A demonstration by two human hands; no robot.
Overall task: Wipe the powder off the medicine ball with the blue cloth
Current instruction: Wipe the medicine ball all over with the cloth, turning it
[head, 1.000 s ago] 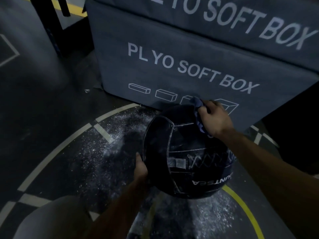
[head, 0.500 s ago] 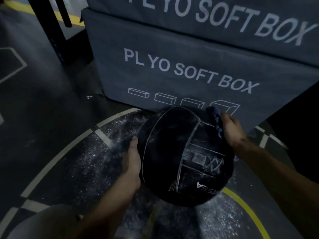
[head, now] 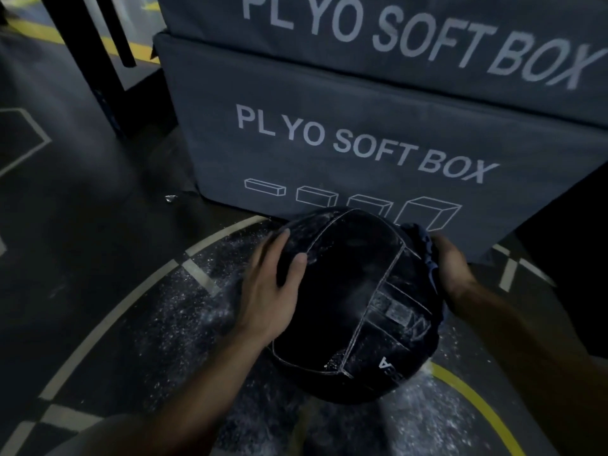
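A black medicine ball (head: 348,291) with pale seams and white powder streaks sits on the floor in front of me. My left hand (head: 269,287) lies spread on its upper left side, fingers straight and thumb on top. My right hand (head: 452,274) grips the bunched blue cloth (head: 426,248) and holds it against the ball's upper right side. Powder still shows near the top left edge and on the lower panel by the white lettering.
Two stacked grey foam boxes (head: 329,103) marked PLYO SOFT BOX stand just behind the ball. White powder (head: 184,311) is scattered on the dark floor to the left and below. A dark rack post (head: 98,67) stands at the back left.
My left hand has climbed from the ball's lower left side onto its upper left. The ball has turned, its lettering going lower right. My right hand with the cloth slid to the right side.
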